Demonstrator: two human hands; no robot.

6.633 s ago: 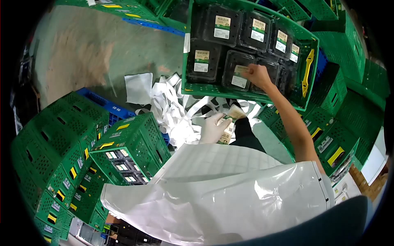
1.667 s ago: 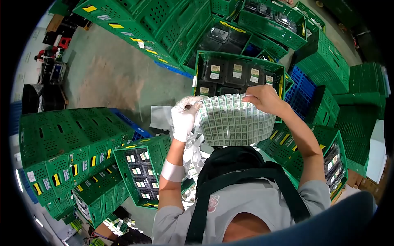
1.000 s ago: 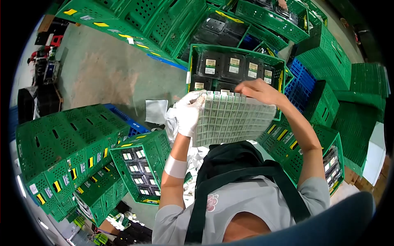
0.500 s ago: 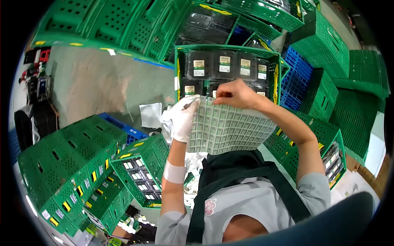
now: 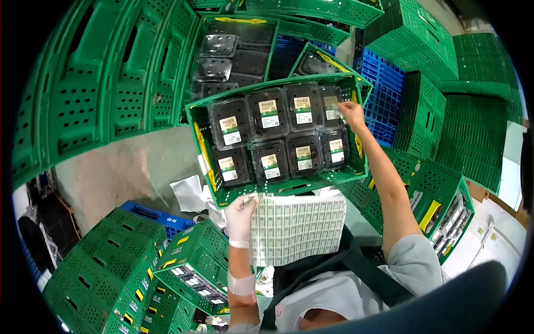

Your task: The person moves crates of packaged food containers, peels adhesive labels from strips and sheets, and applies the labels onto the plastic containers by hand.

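My left hand, in a white glove, pinches the upper left corner of a sheet of small green and white stickers. This sheet hangs in front of my body, just below the near rim of a green crate. Two rows of clear-lidded plastic boxes with dark contents lie in the crate, with cream, green and white labels on their lids. My bare right hand reaches to the back right box, its fingers pressed together at the label's edge. Whatever sits between those fingertips is too small to make out.
Behind stands another green crate of clear-lidded boxes. Tall green crates line the left, and more crates stand at right near a blue pallet. Stacked crates and white paper are at lower left.
My right hand has left the sticker sheet's top edge and reached forward to the back right box. The sheet has come lower with my left hand, and the view has shifted, showing the whole crate.
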